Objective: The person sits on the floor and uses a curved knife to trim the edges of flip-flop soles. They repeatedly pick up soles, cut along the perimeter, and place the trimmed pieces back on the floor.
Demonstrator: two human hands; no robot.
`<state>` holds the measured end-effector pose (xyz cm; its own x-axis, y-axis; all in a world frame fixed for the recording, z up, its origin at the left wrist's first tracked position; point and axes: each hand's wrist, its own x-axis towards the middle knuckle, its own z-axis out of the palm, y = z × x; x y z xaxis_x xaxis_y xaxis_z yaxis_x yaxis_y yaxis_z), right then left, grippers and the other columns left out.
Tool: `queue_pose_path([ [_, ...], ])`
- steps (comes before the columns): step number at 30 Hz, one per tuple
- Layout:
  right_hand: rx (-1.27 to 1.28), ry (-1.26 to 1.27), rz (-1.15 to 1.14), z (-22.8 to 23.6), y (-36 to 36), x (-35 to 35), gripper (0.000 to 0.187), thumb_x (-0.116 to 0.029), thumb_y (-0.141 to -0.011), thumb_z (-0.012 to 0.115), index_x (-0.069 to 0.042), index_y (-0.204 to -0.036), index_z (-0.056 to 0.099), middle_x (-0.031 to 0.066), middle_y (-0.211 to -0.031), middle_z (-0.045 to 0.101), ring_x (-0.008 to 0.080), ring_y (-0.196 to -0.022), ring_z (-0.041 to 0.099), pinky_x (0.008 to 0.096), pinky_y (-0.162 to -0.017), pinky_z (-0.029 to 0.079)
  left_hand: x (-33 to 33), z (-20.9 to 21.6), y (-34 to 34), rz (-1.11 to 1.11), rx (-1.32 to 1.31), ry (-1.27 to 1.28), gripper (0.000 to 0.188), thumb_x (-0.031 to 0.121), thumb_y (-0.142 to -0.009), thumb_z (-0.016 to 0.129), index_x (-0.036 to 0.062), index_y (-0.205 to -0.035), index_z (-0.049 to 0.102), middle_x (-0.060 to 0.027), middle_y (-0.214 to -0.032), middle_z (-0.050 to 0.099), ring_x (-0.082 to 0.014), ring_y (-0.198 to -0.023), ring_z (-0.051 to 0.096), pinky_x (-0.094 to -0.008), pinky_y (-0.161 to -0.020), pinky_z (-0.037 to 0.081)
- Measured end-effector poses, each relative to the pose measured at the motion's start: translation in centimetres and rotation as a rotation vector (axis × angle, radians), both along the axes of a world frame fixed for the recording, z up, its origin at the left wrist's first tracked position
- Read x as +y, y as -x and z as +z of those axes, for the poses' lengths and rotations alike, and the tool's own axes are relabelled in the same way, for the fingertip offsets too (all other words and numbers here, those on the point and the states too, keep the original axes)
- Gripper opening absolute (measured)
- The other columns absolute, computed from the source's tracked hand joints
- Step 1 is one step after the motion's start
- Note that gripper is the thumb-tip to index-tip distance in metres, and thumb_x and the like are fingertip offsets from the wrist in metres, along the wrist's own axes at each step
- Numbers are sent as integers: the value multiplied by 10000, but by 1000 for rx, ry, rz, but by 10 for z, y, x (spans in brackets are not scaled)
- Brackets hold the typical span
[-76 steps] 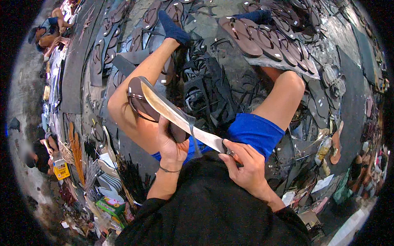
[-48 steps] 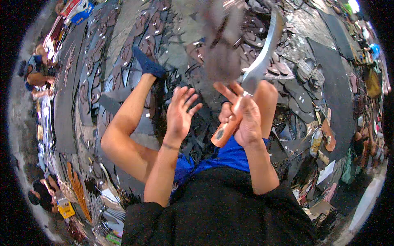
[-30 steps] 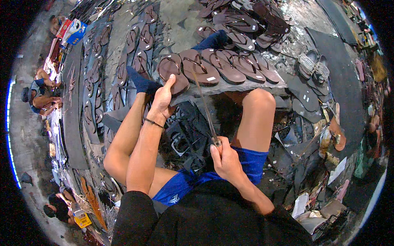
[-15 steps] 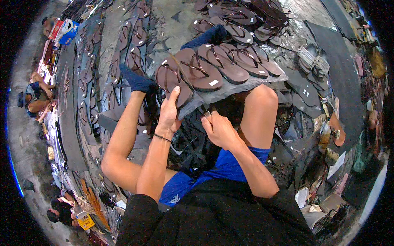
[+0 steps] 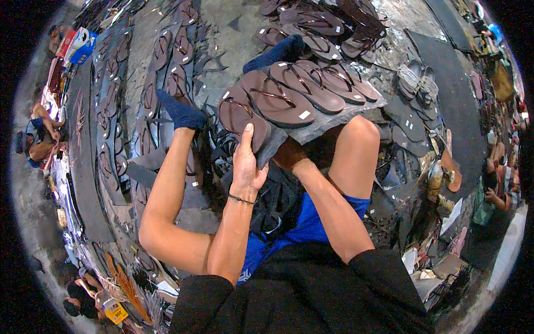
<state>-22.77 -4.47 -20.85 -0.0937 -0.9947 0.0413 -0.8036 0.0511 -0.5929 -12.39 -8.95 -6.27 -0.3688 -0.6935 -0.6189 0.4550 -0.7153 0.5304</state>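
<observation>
Several brown flip-flops (image 5: 285, 106) with shiny dark straps lie in a row on a dark grey sheet (image 5: 320, 121) above my lap. My left hand (image 5: 248, 170) grips the near left end, its thumb pressed on the heel of the leftmost flip-flop (image 5: 243, 119) and its fingers under the sheet. My right hand (image 5: 290, 156) is in shadow beneath the sheet; its fingers, and anything in them, are hidden. Small white labels sit on the heels.
Rows of flip-flops (image 5: 161, 50) on dark strips cover the floor at left. A pile of flip-flops (image 5: 314, 22) lies beyond my feet. Worn sandals (image 5: 417, 80) and offcuts (image 5: 392, 158) are at right. A person (image 5: 41, 136) crouches at far left.
My right hand, which held a thin blade upright at the sheet's near edge, has gone under the sheet; the blade no longer shows. My left hand and the leftmost flip-flop have shifted right.
</observation>
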Motion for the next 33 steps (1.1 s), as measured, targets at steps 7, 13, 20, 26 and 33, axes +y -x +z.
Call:
queue_pose_path([
  [7, -14, 46, 43, -2, 19, -63, 405, -344, -960, 453, -11, -1188, 483, 207, -1210, 519, 338, -1123, 485, 430, -936, 390, 5, 14, -23, -5, 33, -4, 269, 329, -931, 594, 88, -1040, 641, -16, -978, 686, -134, -847, 647, -268, -762, 527],
  [13, -553, -209, -134, 52, -47, -124, 407, -392, -981, 442, 0, -1015, 546, 209, -981, 651, 348, -903, 617, 438, -778, 470, 54, 38, -97, 54, -44, 101, 372, 220, -904, 610, 24, -1210, 533, -124, -1119, 616, -226, -988, 622, -336, -863, 522],
  [20, -1536, 532, -139, 176, -91, -108, 331, -361, -1008, 409, -78, -848, 477, -14, -600, 485, 80, -521, 455, 258, -465, 374, 102, 29, -134, 20, -426, 294, 318, 249, -909, 642, 31, -1131, 574, -45, -980, 639, -155, -909, 630, -322, -814, 525],
  [26, -1184, 408, 139, 201, -112, -12, 493, -530, -983, 352, -55, -963, 480, 19, -615, 460, 78, -478, 399, 225, -434, 324, 103, 33, -130, 193, -316, 170, 374, 279, -956, 566, -36, -1159, 578, -98, -1163, 612, -167, -1053, 592, -278, -911, 462],
  [33, -1553, -37, -98, 233, -110, 80, 362, -359, -1029, 323, -71, -1223, 425, 13, -673, 493, 89, -558, 441, 245, -514, 398, 103, 47, -162, 175, -494, 155, 369, 361, -951, 570, 22, -1088, 616, -18, -1004, 630, -109, -867, 596, -264, -770, 480],
])
